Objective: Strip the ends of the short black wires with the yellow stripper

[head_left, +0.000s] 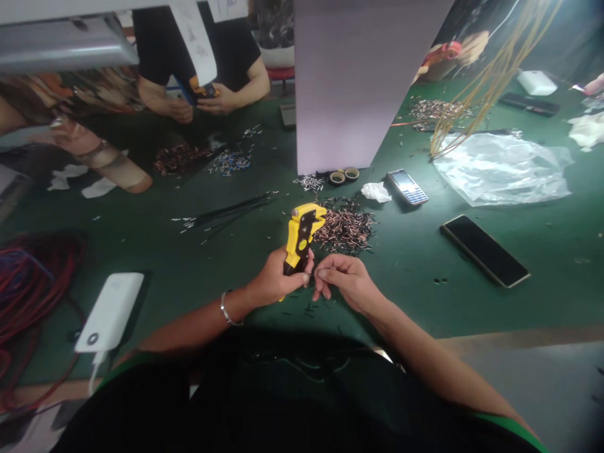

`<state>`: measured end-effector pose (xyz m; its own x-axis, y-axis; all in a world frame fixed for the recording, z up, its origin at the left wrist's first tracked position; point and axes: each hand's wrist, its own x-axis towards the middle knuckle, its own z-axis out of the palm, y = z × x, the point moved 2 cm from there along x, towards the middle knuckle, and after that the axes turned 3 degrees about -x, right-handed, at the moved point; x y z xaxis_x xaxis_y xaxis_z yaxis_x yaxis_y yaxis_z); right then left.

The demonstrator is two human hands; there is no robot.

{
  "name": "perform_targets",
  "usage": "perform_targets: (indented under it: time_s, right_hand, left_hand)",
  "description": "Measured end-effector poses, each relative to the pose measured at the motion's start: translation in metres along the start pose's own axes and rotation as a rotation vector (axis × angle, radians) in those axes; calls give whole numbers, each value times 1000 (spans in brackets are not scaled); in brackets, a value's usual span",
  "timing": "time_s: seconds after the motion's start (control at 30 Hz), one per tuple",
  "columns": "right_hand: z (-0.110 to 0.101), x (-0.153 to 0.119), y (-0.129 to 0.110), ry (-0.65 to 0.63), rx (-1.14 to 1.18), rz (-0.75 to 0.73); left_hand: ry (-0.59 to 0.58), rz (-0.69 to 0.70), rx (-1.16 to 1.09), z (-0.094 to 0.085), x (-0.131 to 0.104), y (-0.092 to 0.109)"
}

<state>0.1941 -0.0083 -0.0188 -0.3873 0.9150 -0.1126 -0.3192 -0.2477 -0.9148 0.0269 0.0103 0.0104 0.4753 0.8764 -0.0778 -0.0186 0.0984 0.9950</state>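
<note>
My left hand (276,281) is wrapped round the handle of a yellow and black wire stripper (302,234), whose jaws point up and away from me. Close beside it, my right hand (346,279) has its thumb and forefinger pinched together; whatever lies between them is too small to make out. Just beyond both hands spreads a pile of short copper and black wire pieces (346,226). A few dark scraps (309,309) lie on the green table (401,314) near my body.
Long black wires (231,211) lie to the left. A white power bank (111,311) and red cable coils (35,296) are at far left. To the right are a phone (485,250), a keypad phone (406,187) and a plastic bag (504,167). A tall panel (349,82) stands ahead; co-workers' hands are beyond.
</note>
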Motion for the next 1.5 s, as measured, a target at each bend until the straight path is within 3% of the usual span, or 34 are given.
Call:
perform_targets:
  time_s: [0.63,0.97,1.23,1.5]
  right_hand:
    - [-1,-1,-5,-9,19,106]
    - [-30,-2,-34,258,-6,-177]
    - [-36,-2,-39,286,-77,-228]
    - [-37,-3,-39,276,-109,-229]
  left_hand:
    - [-41,-5,-145,0,2,-3]
    - [-315,-207,-575,-1,4,-3]
    - [-491,-337,-583,1,5,3]
    - [-510,-350,-595,3,2,3]
